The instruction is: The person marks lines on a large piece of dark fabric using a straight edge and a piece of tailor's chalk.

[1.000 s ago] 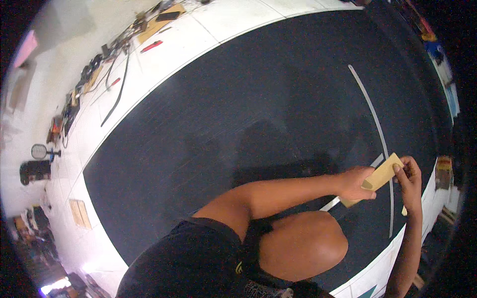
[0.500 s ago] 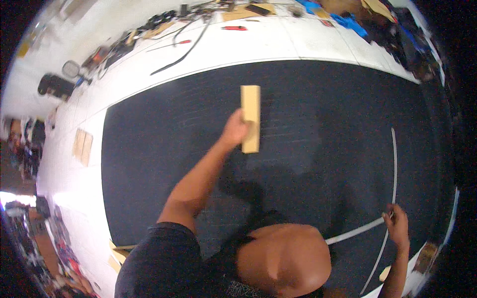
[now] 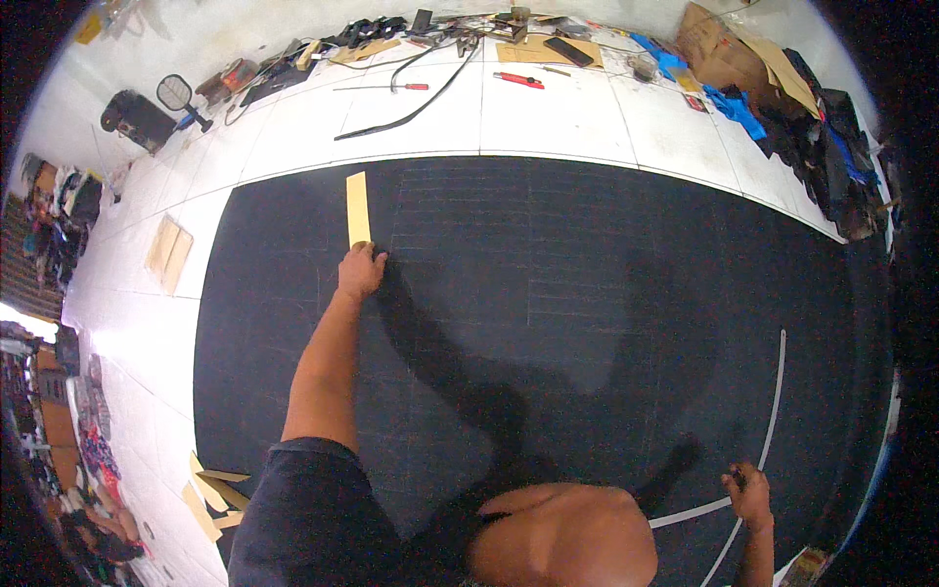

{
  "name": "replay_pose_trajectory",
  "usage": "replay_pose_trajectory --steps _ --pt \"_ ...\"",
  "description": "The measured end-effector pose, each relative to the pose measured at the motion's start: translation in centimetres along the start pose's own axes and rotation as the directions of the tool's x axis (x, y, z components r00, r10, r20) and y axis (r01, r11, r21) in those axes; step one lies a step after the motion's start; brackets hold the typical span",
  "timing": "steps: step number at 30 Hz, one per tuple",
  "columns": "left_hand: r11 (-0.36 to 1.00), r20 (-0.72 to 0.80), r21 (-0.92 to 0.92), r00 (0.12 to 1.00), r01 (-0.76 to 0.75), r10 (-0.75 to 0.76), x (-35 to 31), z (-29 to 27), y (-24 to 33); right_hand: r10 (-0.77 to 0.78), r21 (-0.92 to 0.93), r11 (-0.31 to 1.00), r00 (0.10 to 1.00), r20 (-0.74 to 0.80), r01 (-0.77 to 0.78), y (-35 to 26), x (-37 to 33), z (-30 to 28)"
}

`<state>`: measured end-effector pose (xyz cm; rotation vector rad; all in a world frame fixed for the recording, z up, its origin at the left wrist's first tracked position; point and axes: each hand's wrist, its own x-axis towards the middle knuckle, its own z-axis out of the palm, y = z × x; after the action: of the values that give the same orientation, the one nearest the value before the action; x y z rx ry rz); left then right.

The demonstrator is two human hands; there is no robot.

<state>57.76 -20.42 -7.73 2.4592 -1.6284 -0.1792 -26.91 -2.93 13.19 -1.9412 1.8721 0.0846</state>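
a workshop I'm viewing remotely, line-marked dark sheet [image 3: 587, 264] over white tiles [image 3: 577, 117], screwdriver [image 3: 417, 87], cardboard [image 3: 702, 41], dark scraps [image 3: 827, 147] heaped

On the tiled floor [image 3: 577, 117] lies a sheet [image 3: 264, 323]. A card strip [image 3: 358, 203], the left hand [image 3: 361, 270] at its near end, is toward the sheet's far-left corner. Toward its right edge runs a ruler [image 3: 776, 391], the right hand [image 3: 749, 497] over its course. Cut card pieces [image 3: 202, 509] lie at the near-left; a screwdriver [image 3: 419, 87] and cutter [image 3: 518, 80] lie beyond the far edge.
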Motion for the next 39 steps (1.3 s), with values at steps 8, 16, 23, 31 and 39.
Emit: replay_pose_trajectory --steps 8,16,23,31,39 --pt "0.985 0.008 -0.139 0.994 -0.105 0.107 -0.8 1.1 2.0 0.103 -0.003 0.995 0.993 0.054 -0.103 1.3 0.9 0.6" --pt "0.971 0.035 -0.189 0.988 -0.143 0.152 -1.5 1.6 1.5 0.135 0.103 0.985 0.99 0.043 -0.139 2.5 1.2 1.7" --pt "0.958 0.082 -0.257 0.984 -0.131 0.156 -1.4 0.9 2.3 0.033 -0.075 0.997 0.999 0.032 -0.03 4.1 1.9 1.9" --pt "0.95 0.126 -0.284 0.977 -0.129 0.17 -1.0 0.6 2.1 0.128 0.002 0.992 0.984 0.122 -0.129 1.8 2.3 1.2" --pt "0.947 0.137 -0.283 0.971 -0.151 0.196 -0.9 0.2 1.6 0.039 -0.074 0.997 0.995 0.097 -0.032 4.1 2.1 2.5"
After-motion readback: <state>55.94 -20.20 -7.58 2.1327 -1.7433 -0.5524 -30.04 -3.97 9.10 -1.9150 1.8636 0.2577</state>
